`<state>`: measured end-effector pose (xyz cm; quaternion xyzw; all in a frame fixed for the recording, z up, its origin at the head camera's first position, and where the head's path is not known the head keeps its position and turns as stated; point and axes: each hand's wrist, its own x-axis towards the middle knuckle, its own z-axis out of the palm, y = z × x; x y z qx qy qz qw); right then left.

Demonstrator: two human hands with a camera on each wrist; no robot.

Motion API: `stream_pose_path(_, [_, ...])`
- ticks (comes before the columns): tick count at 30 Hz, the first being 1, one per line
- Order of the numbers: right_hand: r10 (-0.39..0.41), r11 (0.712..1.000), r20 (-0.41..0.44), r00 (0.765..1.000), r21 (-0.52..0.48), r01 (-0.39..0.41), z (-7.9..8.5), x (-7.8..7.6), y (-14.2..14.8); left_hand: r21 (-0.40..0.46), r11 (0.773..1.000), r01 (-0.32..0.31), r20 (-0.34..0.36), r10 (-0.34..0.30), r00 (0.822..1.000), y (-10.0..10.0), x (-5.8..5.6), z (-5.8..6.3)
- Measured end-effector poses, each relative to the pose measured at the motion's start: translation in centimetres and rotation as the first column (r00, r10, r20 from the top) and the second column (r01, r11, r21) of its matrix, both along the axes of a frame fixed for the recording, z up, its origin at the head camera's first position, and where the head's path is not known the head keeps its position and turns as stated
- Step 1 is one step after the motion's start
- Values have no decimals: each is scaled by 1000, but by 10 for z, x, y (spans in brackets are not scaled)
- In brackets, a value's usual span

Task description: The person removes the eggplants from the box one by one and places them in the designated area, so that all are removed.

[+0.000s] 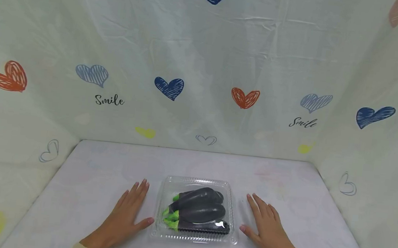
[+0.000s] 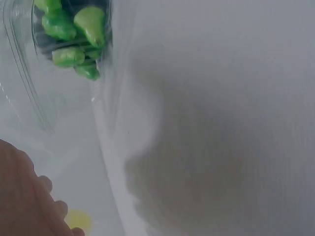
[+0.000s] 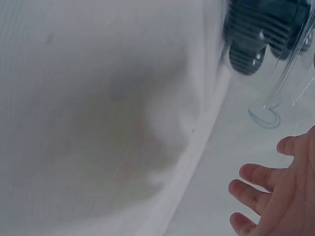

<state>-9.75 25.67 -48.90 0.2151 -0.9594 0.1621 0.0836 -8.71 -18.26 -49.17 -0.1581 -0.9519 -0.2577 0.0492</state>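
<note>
1. Where the white table [image 1: 68,191] shows left of centre, the left hand [image 1: 125,215]: back of the hand up, holding nothing. Fingers straight, lying close together and directed away from the person; thumb spread out to the right. Contact with the tabletop: cannot tell.

2. Gap from the left hand to the box: very narrow. Thumb tip just beside the box's left edge, toward its near corner; touching or not, cannot tell. Nearer hand of the two, by a little.

3. One plastic box [image 1: 194,235]: on the table, between the two hands, right of the left one and left of the other. Longer axis, as the head view shows it, running across from hand to hand. Clear, colourless, rounded at the corners, ridged along the walls, small tab at the near edge. Lid appears closed.

4. Green stem caps [image 1: 175,215]: bright, stubby, bunched toward the left side, facing the left hand.

5. Several eggplants [image 1: 202,212]: piled inside the box, overlapping, exact count not clear. Near black, smooth, plump, with pale glints. Long axes roughly left to right, the far ones slanting away toward the right.

6. Gap from the box to the right hand [image 1: 269,232]: small, slightly wider than its counterpart. Hand empty, fingers straight and fanned apart, thumb directed at the box's right edge.
</note>
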Motion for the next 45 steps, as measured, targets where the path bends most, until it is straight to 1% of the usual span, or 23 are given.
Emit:
stream_pose_path(5, [45, 999, -62, 997, -2, -45, 0, 8, -10, 19, 999, 40, -30, -39, 999, 9, 7, 1])
stream_pose_path(9, [87, 996, -114, 990, -14, -89, 0, 14, -17, 7, 999, 54, -17, -53, 998, 16, 12, 1])
stream_pose_path(12, [104, 994, -124, 987, -26, -108, 0, 18, -23, -15, 998, 61, -15, -61, 998, 22, 15, 2])
stream_pose_path(15, [102, 994, -111, 989, -30, -106, 0, 21, -29, -35, 997, 68, -23, -68, 997, 27, 17, 2])
stream_pose_path(18, [84, 995, -83, 993, -38, -88, -1, 25, -36, -54, 997, 63, -25, -64, 998, 32, 20, 2])
stream_pose_path(22, [49, 997, -63, 997, -58, -53, -3, 30, -47, -44, 997, 57, -61, -59, 996, 36, 22, 0])
stream_pose_path(26, [25, 996, -84, 996, -81, -32, -5, 33, -54, -25, 999, 48, -93, -50, 994, 40, 23, -2])
stream_pose_path(30, [17, 994, -102, 995, -104, -28, -7, 34, -59, 0, 1000, 31, -82, -31, 996, 44, 25, -4])
stream_pose_path(33, [5, 992, -73, 997, -125, -14, -7, 35, -61, 17, 999, 28, -67, -27, 997, 47, 25, -4])
stream_pose_path(39, [-13, 989, -19, 1000, -145, 10, -7, 34, -66, 41, 999, 14, -59, -11, 998, 51, 27, -4])
stream_pose_path(41, [-17, 988, -3, 1000, -151, 16, -7, 34, -67, 55, 998, 5, -46, -2, 999, 52, 28, -3])
stream_pose_path(45, [-27, 985, 23, 999, -169, 31, -7, 35, -68, 83, 996, -19, 8, 18, 1000, 55, 29, -1])
